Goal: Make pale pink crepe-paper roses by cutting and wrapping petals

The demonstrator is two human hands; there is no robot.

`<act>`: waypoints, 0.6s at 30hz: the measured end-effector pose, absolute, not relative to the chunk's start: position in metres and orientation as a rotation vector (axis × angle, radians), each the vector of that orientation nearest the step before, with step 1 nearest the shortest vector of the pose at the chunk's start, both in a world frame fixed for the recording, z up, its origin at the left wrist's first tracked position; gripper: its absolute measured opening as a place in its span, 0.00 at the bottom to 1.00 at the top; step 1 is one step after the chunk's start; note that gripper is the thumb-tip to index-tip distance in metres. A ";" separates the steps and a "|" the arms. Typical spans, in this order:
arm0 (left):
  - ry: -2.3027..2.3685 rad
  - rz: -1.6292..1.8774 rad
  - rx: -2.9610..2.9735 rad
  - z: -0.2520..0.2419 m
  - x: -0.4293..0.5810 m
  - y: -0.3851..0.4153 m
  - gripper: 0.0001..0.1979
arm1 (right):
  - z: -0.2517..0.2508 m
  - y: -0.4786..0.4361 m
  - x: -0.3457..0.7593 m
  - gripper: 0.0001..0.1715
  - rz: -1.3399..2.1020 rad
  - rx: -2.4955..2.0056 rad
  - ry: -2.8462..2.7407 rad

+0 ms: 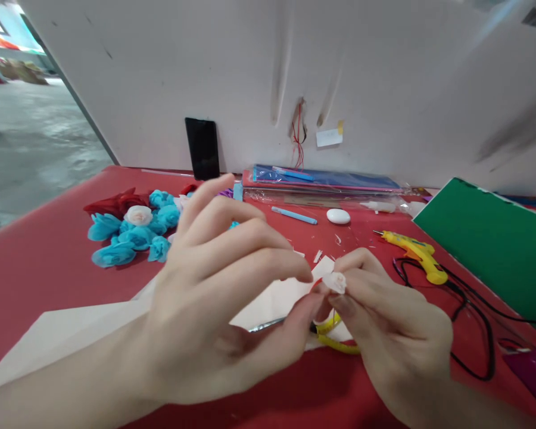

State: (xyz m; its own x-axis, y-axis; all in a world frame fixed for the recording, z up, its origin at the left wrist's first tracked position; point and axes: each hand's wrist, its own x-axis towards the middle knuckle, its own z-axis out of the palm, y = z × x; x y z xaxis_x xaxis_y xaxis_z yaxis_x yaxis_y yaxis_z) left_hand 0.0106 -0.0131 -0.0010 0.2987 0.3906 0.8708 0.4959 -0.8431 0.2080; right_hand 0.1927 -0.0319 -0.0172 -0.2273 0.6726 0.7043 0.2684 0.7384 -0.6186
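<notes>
My right hand (393, 325) pinches a small rolled white paper flower (336, 281) between thumb and fingers. My left hand (218, 292) is raised beside it, its thumb and fingertips touching the same flower, the other fingers fanned out. Both hands hover over a white paper sheet (75, 328) on the red table (31, 262). Yellow-handled scissors (333, 336) lie under the hands, mostly hidden.
A pile of blue, white and red paper flowers (131, 229) lies at the left. A yellow glue gun (415, 253) with a black cord, a blue pen (293, 215), a white oval object (338, 216), packaged paper sheets (326, 182), a green sheet (495, 244) and a black phone (202, 148) surround the hands.
</notes>
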 end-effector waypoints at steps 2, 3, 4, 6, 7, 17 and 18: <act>-0.897 -1.613 -2.570 -0.002 0.012 -0.015 0.04 | -0.019 -0.029 0.196 0.12 0.392 -0.664 -1.845; -0.919 -1.624 -2.618 -0.002 0.013 -0.016 0.04 | -0.020 -0.027 0.197 0.11 0.367 -0.627 -1.862; -0.923 -1.634 -2.669 -0.002 0.013 -0.016 0.04 | -0.022 -0.026 0.199 0.11 0.347 -0.591 -1.879; -0.894 -1.670 -2.749 -0.003 0.014 -0.016 0.05 | -0.024 -0.022 0.201 0.10 0.319 -0.520 -1.908; -0.867 -1.680 -2.781 -0.003 0.014 -0.016 0.06 | -0.025 -0.021 0.203 0.10 0.310 -0.495 -1.921; -0.782 -1.692 -2.906 -0.001 0.014 -0.016 0.05 | -0.027 -0.014 0.210 0.13 0.178 -0.429 -2.016; -0.772 -1.691 -2.910 -0.001 0.014 -0.016 0.05 | -0.027 -0.015 0.210 0.13 0.164 -0.427 -2.020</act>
